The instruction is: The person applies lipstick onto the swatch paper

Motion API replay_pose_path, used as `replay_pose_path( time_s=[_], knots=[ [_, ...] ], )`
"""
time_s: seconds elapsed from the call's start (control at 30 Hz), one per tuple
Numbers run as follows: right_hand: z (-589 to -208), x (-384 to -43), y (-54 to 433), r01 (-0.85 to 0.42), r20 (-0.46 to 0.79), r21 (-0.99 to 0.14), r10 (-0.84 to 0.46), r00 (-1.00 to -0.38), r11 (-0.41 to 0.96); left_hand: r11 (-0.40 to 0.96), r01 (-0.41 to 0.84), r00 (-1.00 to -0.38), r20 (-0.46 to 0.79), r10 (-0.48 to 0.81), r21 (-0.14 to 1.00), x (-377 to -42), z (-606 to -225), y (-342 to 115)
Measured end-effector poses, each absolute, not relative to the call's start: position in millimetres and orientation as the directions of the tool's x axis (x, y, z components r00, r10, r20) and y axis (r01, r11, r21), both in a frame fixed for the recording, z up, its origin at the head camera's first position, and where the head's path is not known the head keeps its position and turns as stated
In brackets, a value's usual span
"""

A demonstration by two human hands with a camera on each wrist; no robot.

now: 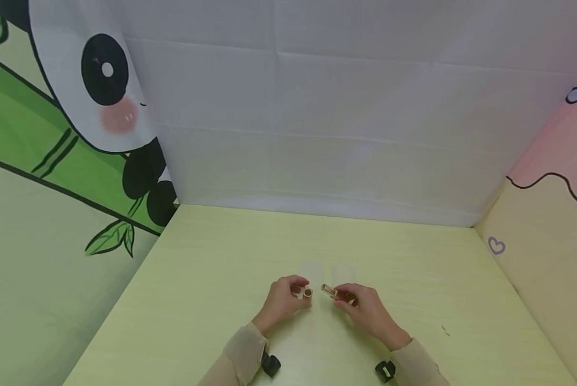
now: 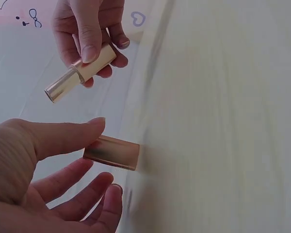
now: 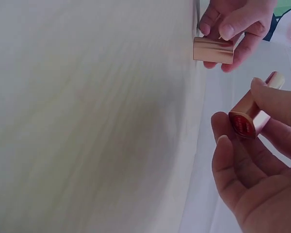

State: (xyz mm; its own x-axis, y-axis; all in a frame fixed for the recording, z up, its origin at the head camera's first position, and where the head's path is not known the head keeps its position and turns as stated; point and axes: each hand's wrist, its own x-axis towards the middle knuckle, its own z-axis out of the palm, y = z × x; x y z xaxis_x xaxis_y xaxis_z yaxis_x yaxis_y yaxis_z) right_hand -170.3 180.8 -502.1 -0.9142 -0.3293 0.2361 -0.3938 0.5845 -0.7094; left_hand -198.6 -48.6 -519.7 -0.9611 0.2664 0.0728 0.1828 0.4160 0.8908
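- Over the desk (image 1: 221, 257), toward the person's side, the left hand (image 1: 285, 300) and right hand (image 1: 365, 308) face each other, near but apart.
- The left hand grips a short, coppery-gold sleeve piece (image 2: 111, 153) between thumb and fingers; one dark end of it shows in the head view.
- The right hand grasps a shiny gold tube (image 2: 85, 72), thumb laid along its wider part, the other fingers behind and beneath it.
- The tube is stepped: its narrower section sticks out past the fingers, slanting toward the left hand's side, and its wider end carries a red base (image 3: 242, 125).
- Sleeve piece and tube sit close together with a gap between them, not joined.
- Just beyond the hands, two faint pale rectangles (image 1: 344, 273) lie side by side on the desk.
- Behind the desk hangs a creased white cloth (image 1: 317, 107); a panda drawing (image 1: 104, 69) covers part of the left side, and a small heart (image 1: 496, 245) marks the right.
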Motion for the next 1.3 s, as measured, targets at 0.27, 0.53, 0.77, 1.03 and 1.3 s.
replay_pose_path(
  time_s=[0.27, 0.53, 0.77, 1.03, 1.3],
  knots=[
    [-498, -170, 182, -0.425, 0.266, -0.713, -0.345, -0.9, 0.558, 0.409, 0.157, -0.971, 0.065, 0.23, 0.899, -196, -501, -48],
    [-500, -170, 182, -0.435, 0.287, -0.721, -0.339, -0.896, 0.54, 0.332, 0.176, -0.966, 0.099, 0.237, 0.927, -195, -497, -44],
    [-501, -168, 177, -0.472, 0.339, -0.711, -0.334, -0.879, 0.521, 0.198, 0.15, -0.959, 0.094, 0.266, 0.969, -189, -492, -41],
    [-499, -161, 174, -0.489, 0.373, -0.7, -0.317, -0.872, 0.521, 0.122, 0.172, -0.953, 0.134, 0.272, 0.977, -171, -466, -31],
    [-495, -160, 175, -0.531, 0.417, -0.676, -0.328, -0.848, 0.511, 0.092, 0.159, -0.956, 0.13, 0.262, 0.983, -166, -461, -21]
  ],
)
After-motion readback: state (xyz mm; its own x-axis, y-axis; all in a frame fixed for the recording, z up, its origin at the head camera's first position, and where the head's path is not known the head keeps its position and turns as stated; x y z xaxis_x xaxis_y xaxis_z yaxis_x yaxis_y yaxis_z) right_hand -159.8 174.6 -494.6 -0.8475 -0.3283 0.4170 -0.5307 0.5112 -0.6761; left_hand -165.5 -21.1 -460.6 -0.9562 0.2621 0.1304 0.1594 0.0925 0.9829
